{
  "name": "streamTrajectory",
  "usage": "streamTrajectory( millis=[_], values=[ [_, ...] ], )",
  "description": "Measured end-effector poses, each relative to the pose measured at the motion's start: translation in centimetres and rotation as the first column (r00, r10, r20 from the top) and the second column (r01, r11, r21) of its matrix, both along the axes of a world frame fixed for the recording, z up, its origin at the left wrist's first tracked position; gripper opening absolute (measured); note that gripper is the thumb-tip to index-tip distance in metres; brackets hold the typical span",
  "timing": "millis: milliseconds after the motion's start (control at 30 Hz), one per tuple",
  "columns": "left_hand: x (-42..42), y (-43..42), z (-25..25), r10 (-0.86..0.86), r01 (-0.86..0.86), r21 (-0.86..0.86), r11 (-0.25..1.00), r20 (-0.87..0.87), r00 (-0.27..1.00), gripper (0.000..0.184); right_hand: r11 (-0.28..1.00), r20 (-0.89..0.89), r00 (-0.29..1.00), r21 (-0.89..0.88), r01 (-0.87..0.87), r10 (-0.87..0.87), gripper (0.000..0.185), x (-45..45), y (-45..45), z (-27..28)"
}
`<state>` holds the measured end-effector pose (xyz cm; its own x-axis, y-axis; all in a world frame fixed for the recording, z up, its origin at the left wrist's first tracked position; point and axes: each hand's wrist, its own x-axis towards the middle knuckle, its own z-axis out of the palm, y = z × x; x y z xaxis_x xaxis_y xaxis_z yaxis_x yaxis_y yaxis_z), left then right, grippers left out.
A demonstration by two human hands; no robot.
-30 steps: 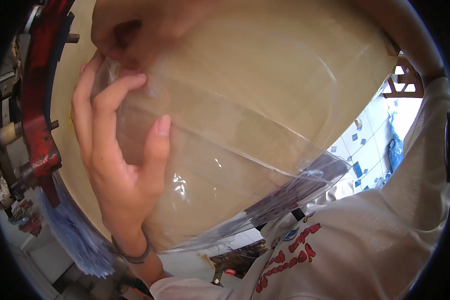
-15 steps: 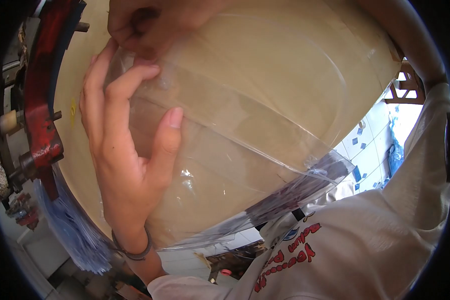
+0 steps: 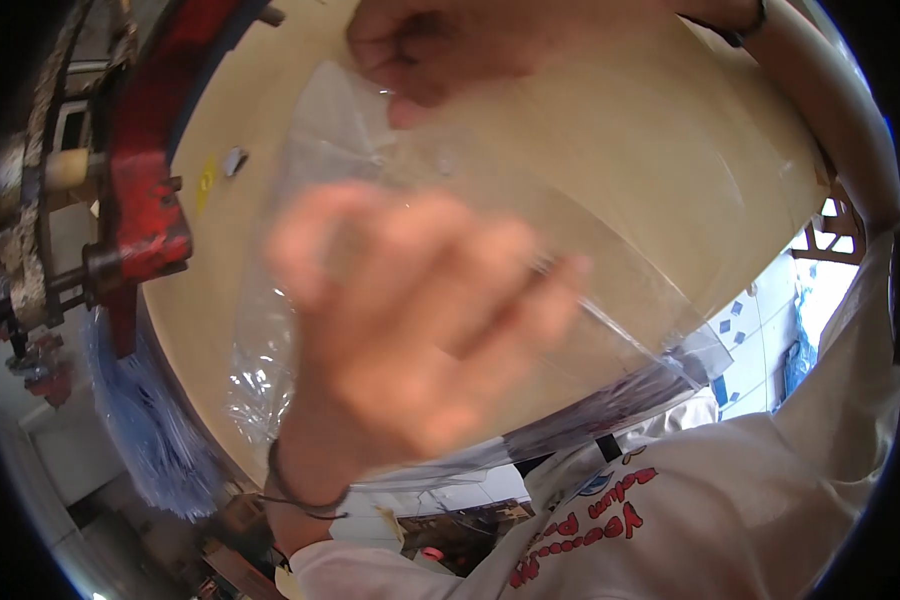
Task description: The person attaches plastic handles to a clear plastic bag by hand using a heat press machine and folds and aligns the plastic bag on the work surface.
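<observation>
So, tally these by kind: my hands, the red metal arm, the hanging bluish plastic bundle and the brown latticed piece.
Hands: 2 (left hand, right hand)
Red metal arm: 1
Bluish plastic bundle: 1
Brown latticed piece: 1
Total: 5

Clear plastic overlaps too much to count.

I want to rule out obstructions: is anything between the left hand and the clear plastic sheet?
Nothing visible is. The left hand, blurred, overlaps the clear plastic sheet in view; contact cannot be told. The right hand is by the sheet's upper end, and the red metal part is off to picture left.
</observation>
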<state>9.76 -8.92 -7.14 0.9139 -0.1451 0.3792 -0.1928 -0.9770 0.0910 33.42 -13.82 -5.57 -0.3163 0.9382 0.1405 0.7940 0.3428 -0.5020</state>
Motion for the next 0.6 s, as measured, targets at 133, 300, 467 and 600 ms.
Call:
streamTrajectory(
  millis=[133,300,467,600],
  values=[
    [0.4,-0.2,-2.1,-0.172,0.177,-0.022,0.984,0.156,0.973,0.047,0.993,-0.013,1.0,-0.115,-0.019,0.018,0.031,0.0,0.5,0.7],
    [0.2,0.6,-0.9,-0.015,0.02,-0.098,0.995,0.052,0.999,0.051,0.998,-0.019,0.998,0.002,-0.061,0.061,0.031,0.5,0.3,0.1],
    [0.2,1.1,-0.6,0.169,-0.165,-0.068,0.984,0.042,0.985,0.048,0.999,-0.044,0.998,-0.018,-0.04,0.039,0.029,0.3,0.0,0.2],
    [0.2,1.0,-0.4,0.224,-0.221,-0.052,0.974,0.045,0.974,0.046,0.999,-0.059,0.997,-0.003,-0.052,0.052,0.026,0.4,0.1,0.3]
  ],
)
